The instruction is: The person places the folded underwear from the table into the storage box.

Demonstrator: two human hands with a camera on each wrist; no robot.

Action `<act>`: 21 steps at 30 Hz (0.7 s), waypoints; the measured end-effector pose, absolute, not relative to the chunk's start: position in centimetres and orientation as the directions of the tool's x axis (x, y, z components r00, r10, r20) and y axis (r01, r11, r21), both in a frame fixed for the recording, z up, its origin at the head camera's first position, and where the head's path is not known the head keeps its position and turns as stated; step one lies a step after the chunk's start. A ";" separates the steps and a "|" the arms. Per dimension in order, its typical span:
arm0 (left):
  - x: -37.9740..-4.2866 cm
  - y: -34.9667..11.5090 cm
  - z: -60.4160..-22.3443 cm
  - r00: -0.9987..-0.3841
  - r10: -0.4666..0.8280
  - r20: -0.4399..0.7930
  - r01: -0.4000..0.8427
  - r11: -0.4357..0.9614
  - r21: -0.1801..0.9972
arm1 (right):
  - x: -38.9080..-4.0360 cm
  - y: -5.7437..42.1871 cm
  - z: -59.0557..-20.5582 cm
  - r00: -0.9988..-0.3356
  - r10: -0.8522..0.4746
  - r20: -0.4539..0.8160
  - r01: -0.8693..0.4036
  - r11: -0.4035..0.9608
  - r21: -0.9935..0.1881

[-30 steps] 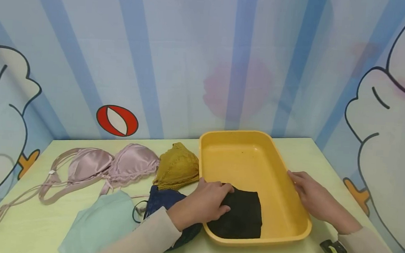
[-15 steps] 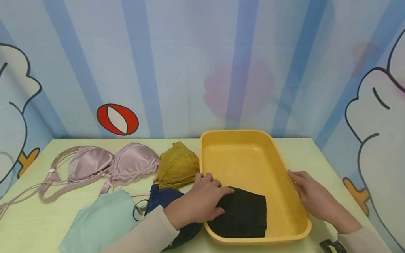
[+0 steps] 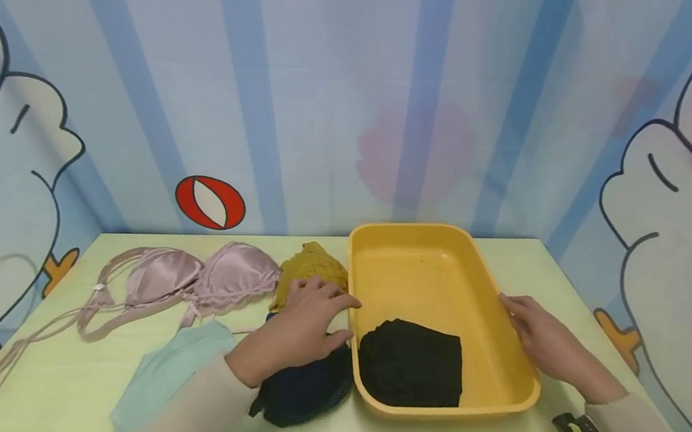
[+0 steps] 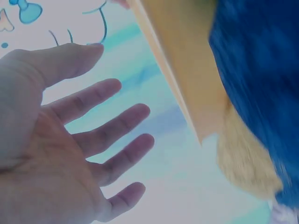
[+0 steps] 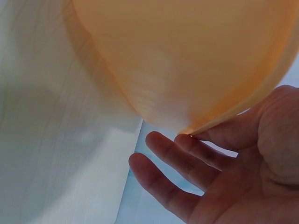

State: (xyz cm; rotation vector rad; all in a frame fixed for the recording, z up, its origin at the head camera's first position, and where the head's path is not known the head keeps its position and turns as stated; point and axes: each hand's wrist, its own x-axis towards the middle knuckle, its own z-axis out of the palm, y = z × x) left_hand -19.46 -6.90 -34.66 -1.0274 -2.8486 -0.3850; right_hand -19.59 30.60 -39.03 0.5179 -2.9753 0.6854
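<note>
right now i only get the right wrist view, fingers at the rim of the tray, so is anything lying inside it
Observer: Yes, a black cloth lies in the near left part of the yellow tray.
Operator: ok and is the left hand holding anything
Observer: No, the left wrist view shows its fingers spread, with nothing in the palm.
Operator: what is it nearest to
Observer: In the head view it covers part of a dark blue bra; I cannot tell whether it touches it.
</note>
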 end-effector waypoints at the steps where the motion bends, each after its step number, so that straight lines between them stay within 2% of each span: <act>1: -19.4 -7.5 -34.5 -0.775 0.606 0.182 0.632 0.747 0.206 | -19.6 30.6 -39.0 -0.943 -0.311 0.119 -0.331 0.846 -0.417; 15: -18.2 -16.7 -33.9 -0.865 0.459 0.201 0.498 0.830 0.252 | -19.5 30.7 -39.0 -0.945 -0.305 0.117 -0.325 0.843 -0.429; 21: -17.5 -21.0 -33.7 -0.915 0.380 0.136 0.403 0.875 0.269 | -19.6 30.6 -39.1 -0.946 -0.306 0.109 -0.322 0.841 -0.434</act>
